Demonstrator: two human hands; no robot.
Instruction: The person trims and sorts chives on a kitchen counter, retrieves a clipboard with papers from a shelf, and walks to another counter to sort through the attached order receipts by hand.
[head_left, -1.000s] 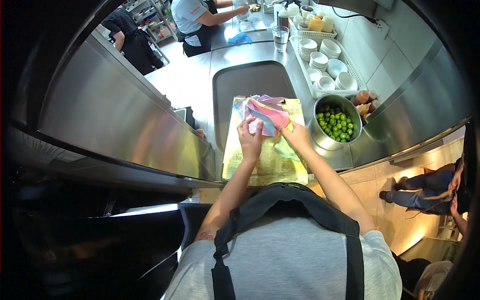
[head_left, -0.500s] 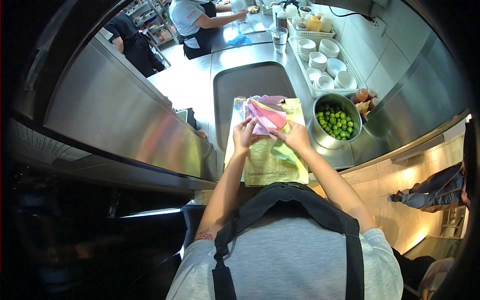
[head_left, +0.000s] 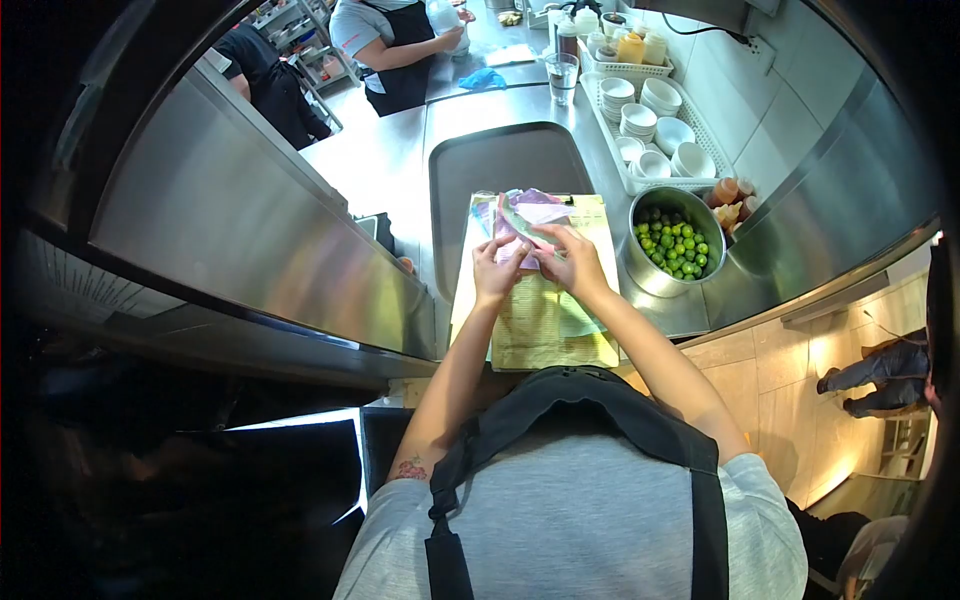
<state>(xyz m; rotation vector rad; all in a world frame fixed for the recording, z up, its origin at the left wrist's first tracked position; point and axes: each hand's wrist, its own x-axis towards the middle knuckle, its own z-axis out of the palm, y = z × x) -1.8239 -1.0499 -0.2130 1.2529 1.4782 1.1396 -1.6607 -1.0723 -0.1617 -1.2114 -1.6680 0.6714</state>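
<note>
Thin pink, purple and bluish paper slips point(head_left: 516, 219) are bunched between my two hands. My left hand point(head_left: 498, 268) pinches their lower left edge, and my right hand point(head_left: 572, 262) grips them from the right, its fingertips close to those of the left. Beneath both hands lie yellow printed sheets point(head_left: 550, 335), which overlap the near part of a dark brown tray point(head_left: 480, 155). A pale green slip point(head_left: 578, 320) rests on the sheets below my right hand.
Right of the sheets stands a metal pot point(head_left: 658, 285) of green limes. White bowls fill a basket point(head_left: 705, 118) behind it, near a glass of water point(head_left: 562, 80). A co-worker point(head_left: 395, 50) handles a container at the far counter. A blue cloth point(head_left: 482, 79) lies there.
My hands have come closer together, and the slips between them are now folded narrower. The co-worker at the far counter has drawn the container leftward. A person at the right has shifted.
</note>
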